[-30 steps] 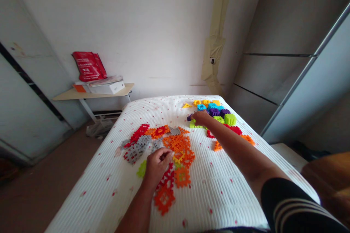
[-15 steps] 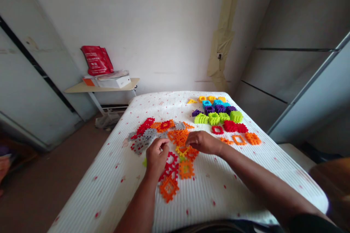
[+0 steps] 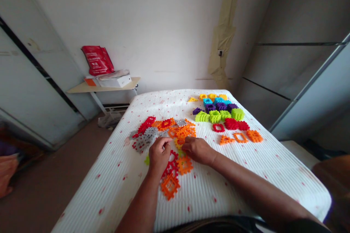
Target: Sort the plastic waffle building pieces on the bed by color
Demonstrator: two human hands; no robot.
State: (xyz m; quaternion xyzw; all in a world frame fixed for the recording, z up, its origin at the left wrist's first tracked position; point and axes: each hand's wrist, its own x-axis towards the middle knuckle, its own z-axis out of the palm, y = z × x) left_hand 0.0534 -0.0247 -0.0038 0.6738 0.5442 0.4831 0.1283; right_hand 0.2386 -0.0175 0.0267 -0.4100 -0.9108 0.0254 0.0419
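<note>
Loose notched plastic building pieces lie in a pile in the middle of the bed. My left hand (image 3: 159,154) is at the pile's near left, its fingers curled with thumb and forefinger close together; anything inside them is hidden. My right hand (image 3: 198,150) reaches down into the pile, fingers bent together over yellow and orange pieces; its fingertips are partly hidden. Between and below the hands lie red pieces (image 3: 171,167), an orange square with a yellow-green middle (image 3: 185,165) and an orange square (image 3: 170,186). Grey pieces (image 3: 146,140) and orange pieces (image 3: 186,131) lie beyond.
Pieces stand grouped by colour at the right: yellow (image 3: 212,96), blue (image 3: 218,100), purple (image 3: 221,106), lime green (image 3: 214,116), red (image 3: 232,123) and orange (image 3: 255,136). A side table (image 3: 109,86) with a red bag (image 3: 97,60) stands back left.
My right hand has moved left and slightly down, closer to my left hand, over the yellow pieces. My left hand stays nearly in place; the view has shifted slightly.
</note>
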